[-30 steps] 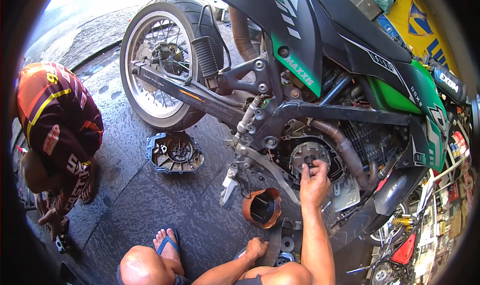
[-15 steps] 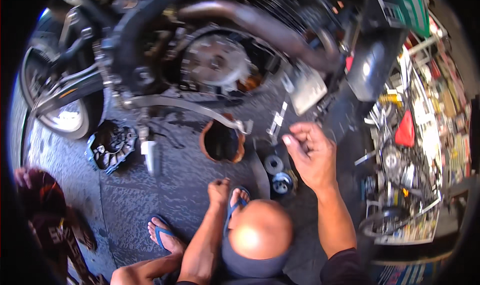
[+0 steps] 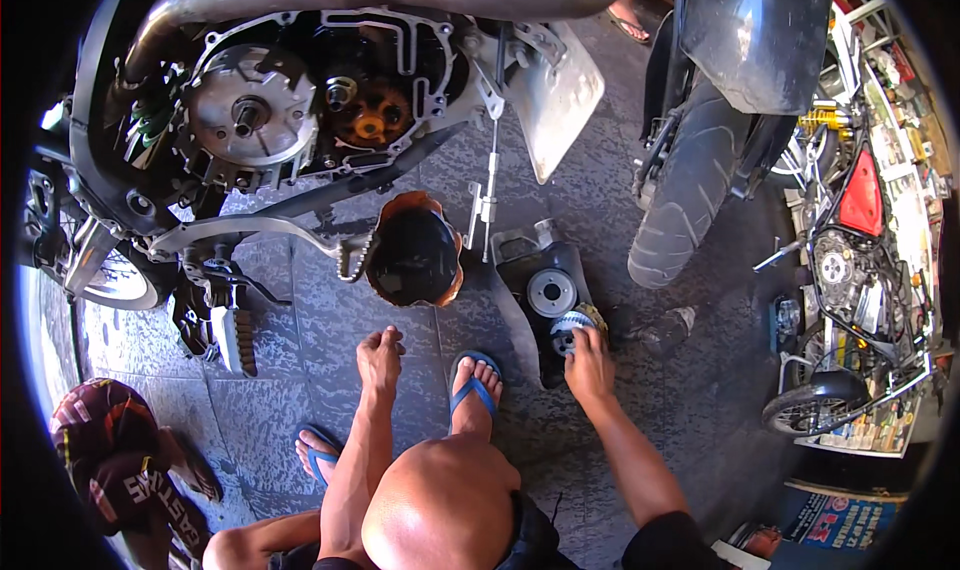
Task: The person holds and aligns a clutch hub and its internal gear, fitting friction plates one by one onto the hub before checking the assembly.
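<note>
My right hand (image 3: pixel 588 365) reaches down to a round silver engine part (image 3: pixel 565 330), fingers closed over its near edge. That part rests on a dark, irregular tray-like piece (image 3: pixel 512 260), beside a silver disc with a round centre (image 3: pixel 551 293). My left hand (image 3: pixel 379 360) hangs above the floor, loosely curled, with nothing visible in it. Ahead of me is a motorcycle engine with its side open, showing a slotted metal clutch basket (image 3: pixel 250 135) and an oily brown gear (image 3: pixel 372 123). Under the engine stands a brown-rimmed bowl (image 3: pixel 462 260) with a dark inside.
A bent metal pedal lever (image 3: pixel 240 226) reaches over the floor near the bowl. A brush (image 3: pixel 233 342) lies at left. The front tyre (image 3: pixel 690 195) stands at right, with another motorcycle (image 3: pixel 840 290) beyond. A person (image 3: pixel 120 460) is at lower left.
My right hand has come down from mid-air onto the silver part. The view has shifted, so the engine now sits further left and higher. My left hand remains curled.
</note>
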Available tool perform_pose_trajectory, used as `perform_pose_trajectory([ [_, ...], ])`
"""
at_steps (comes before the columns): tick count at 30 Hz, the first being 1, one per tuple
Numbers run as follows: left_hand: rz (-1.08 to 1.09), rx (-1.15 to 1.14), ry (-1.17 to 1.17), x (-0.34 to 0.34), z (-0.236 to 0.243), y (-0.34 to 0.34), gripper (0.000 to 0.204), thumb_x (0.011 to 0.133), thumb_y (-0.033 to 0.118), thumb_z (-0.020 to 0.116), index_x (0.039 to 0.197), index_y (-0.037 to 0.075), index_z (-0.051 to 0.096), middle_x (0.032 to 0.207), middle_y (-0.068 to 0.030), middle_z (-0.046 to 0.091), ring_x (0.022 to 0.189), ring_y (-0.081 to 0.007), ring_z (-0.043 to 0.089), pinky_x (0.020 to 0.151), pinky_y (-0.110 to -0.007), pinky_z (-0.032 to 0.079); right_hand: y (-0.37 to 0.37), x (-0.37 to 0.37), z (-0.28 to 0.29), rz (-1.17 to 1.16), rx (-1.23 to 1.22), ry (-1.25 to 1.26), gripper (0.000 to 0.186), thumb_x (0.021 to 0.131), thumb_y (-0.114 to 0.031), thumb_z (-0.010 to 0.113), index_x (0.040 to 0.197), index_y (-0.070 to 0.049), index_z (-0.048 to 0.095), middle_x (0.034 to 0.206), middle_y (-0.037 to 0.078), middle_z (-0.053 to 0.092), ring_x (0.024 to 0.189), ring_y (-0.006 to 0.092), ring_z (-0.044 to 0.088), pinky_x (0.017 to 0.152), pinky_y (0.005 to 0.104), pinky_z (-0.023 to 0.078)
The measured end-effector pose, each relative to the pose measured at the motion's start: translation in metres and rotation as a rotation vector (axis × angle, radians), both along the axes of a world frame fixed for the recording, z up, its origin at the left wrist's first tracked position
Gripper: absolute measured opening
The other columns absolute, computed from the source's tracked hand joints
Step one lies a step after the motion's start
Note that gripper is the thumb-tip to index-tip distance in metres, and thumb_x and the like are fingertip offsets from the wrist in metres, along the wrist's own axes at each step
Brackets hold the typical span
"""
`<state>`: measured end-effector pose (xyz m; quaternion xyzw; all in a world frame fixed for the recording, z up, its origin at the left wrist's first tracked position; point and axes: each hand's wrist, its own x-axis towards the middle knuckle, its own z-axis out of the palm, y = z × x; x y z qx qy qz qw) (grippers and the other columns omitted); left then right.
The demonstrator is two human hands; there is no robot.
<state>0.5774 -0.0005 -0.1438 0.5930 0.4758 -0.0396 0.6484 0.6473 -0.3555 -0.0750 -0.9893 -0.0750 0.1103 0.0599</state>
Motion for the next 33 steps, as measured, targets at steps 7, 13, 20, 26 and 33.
perform_pose_trajectory([
  [7, -0.133, 0.059, -0.020, -0.003, 0.004, -0.040, 0.032, 0.098, 0.031, 0.065, 0.096, 0.001, 0.075, 0.070, -0.0041, 0.067, 0.052, -0.0096, 0.053, 0.049, -0.028, 0.042, 0.004, 0.048, -0.012, 0.241, 0.001, -0.149, 0.043, 0.088, -0.018, 0.073, 0.127, -0.003, 0.062, 0.127, 0.015, 0.057, 0.122, 0.0354, 0.057, 0.106, 0.0498, 0.046],
  [13, -0.174, 0.060, -0.014, -0.009, 0.022, -0.060, 0.030, 0.097, 0.029, 0.064, 0.097, 0.001, 0.076, 0.073, -0.0056, 0.069, 0.056, -0.0105, 0.056, 0.052, -0.028, 0.044, 0.020, 0.075, -0.019, 0.157, 0.049, -0.074, 0.021, 0.089, -0.016, 0.069, 0.107, -0.006, 0.070, 0.110, 0.017, 0.068, 0.104, 0.0397, 0.067, 0.093, 0.0501, 0.054],
  [20, -0.149, 0.079, 0.004, -0.025, 0.021, -0.049, 0.029, 0.093, 0.026, 0.064, 0.100, 0.001, 0.077, 0.077, -0.0078, 0.073, 0.066, -0.0143, 0.062, 0.062, -0.030, 0.049, 0.008, 0.061, -0.014, 0.259, -0.223, 0.176, 0.031, 0.088, -0.011, 0.063, 0.116, 0.000, 0.067, 0.128, 0.024, 0.062, 0.104, 0.0452, 0.070, 0.093, 0.0529, 0.056],
  [26, -0.157, 0.074, 0.017, -0.020, 0.034, -0.053, 0.031, 0.092, 0.026, 0.063, 0.098, -0.001, 0.076, 0.078, -0.0099, 0.073, 0.072, -0.0174, 0.066, 0.071, -0.033, 0.051, 0.002, 0.043, -0.012, 0.351, -0.298, 0.056, 0.031, 0.091, -0.019, 0.067, 0.116, -0.001, 0.069, 0.127, 0.017, 0.059, 0.116, 0.0412, 0.062, 0.096, 0.0495, 0.054],
  [33, -0.164, 0.064, 0.019, -0.023, 0.023, -0.052, 0.034, 0.094, 0.029, 0.063, 0.100, -0.002, 0.076, 0.079, -0.0114, 0.074, 0.076, -0.0194, 0.068, 0.076, -0.035, 0.053, -0.015, 0.025, -0.015, 0.091, -0.057, 0.220, 0.033, 0.091, -0.028, 0.072, 0.106, 0.001, 0.068, 0.118, 0.023, 0.061, 0.103, 0.0463, 0.067, 0.088, 0.0555, 0.055],
])
